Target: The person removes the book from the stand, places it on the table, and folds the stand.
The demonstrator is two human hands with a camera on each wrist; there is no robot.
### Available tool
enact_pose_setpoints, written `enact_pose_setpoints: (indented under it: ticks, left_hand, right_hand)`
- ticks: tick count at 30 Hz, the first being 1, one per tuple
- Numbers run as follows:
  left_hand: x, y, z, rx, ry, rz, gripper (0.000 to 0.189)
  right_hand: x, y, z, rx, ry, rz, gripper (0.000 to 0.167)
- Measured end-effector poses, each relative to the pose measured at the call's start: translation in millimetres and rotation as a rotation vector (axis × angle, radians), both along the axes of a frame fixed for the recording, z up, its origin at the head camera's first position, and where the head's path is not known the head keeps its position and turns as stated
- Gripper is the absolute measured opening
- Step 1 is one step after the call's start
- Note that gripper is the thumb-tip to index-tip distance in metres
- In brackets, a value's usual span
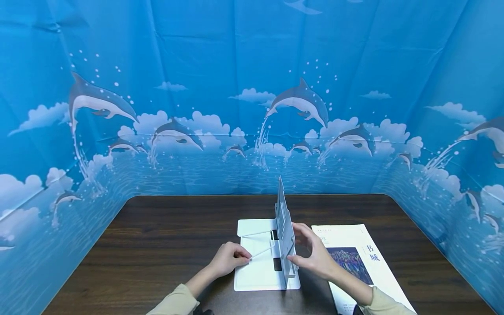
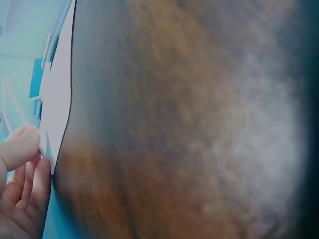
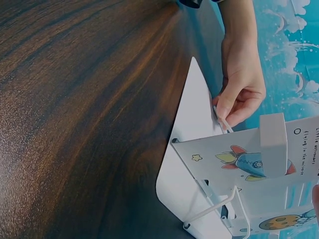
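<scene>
I see the left hand (image 1: 231,259) pinching a wire leg (image 1: 261,252) — the right hand (image 1: 315,253) grips the upright panel (image 1: 284,232) on the white base (image 1: 256,280). A magazine (image 1: 376,267) lies right.

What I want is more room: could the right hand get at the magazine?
Probably yes: the magazine lies beside the right hand, partly under its forearm, nothing visible between, though the hand must likely leave the raised panel first.

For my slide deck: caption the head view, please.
Left hand pinches a wire leg of a white stand beside a magazine; right hand holds the stand's upright panel.
</scene>
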State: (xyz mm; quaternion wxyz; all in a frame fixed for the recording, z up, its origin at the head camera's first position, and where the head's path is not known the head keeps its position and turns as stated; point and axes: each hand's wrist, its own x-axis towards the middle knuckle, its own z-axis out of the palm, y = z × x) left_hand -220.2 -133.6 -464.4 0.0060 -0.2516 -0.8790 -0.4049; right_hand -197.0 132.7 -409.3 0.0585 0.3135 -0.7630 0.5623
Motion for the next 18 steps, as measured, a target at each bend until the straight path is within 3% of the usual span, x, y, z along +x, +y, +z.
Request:
enact_pose_setpoints:
  ticks: [11,18]
  left_hand:
    - [-0.2,3.8,-0.2,-0.057,0.033,0.022,0.006]
    - [0.7,6.9,0.8,-0.070,0.017,0.052,0.005]
  right_hand:
    - [0.2,-0.1,-1.5,-0.011,0.007,0.003,0.061]
    - [0.7,-0.6,0.1,-0.011,-0.003,-0.002,0.061]
